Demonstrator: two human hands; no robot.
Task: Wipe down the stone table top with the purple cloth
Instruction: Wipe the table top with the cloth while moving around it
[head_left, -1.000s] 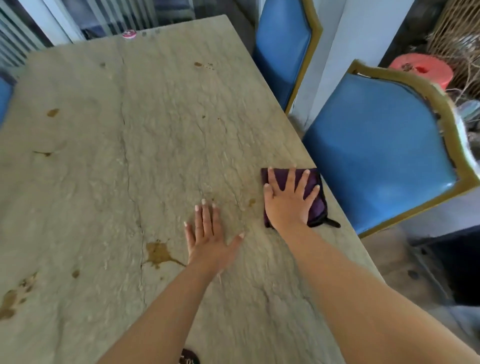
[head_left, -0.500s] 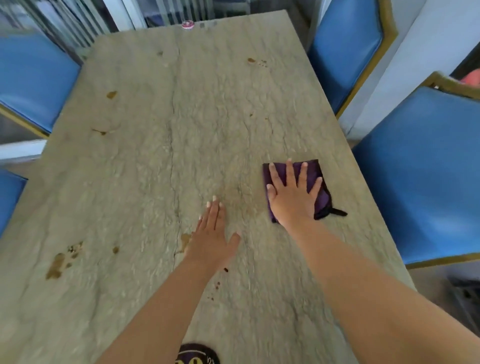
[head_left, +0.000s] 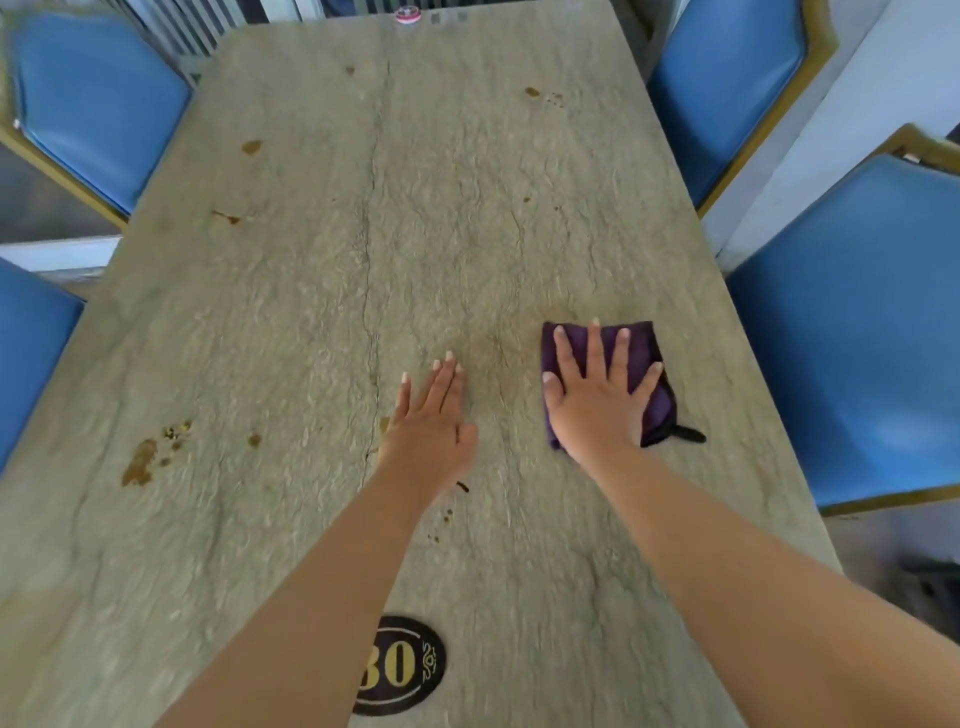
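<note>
Purple cloth (head_left: 641, 348) being pressed flat under right hand (head_left: 597, 402), fingers splayed; left hand (head_left: 431, 423) bracing open, empty. Mid-wipe; brown stains (head_left: 139, 462) needing leftward sweep next.

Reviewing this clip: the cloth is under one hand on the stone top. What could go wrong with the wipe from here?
1. The purple cloth, flat under the right hand, sits near the table's right edge; an outward stroke might push it off.
2. The brown stains lie far left, so short strokes may miss them.
3. The left hand partly covers a stain, which could be skipped.
</note>
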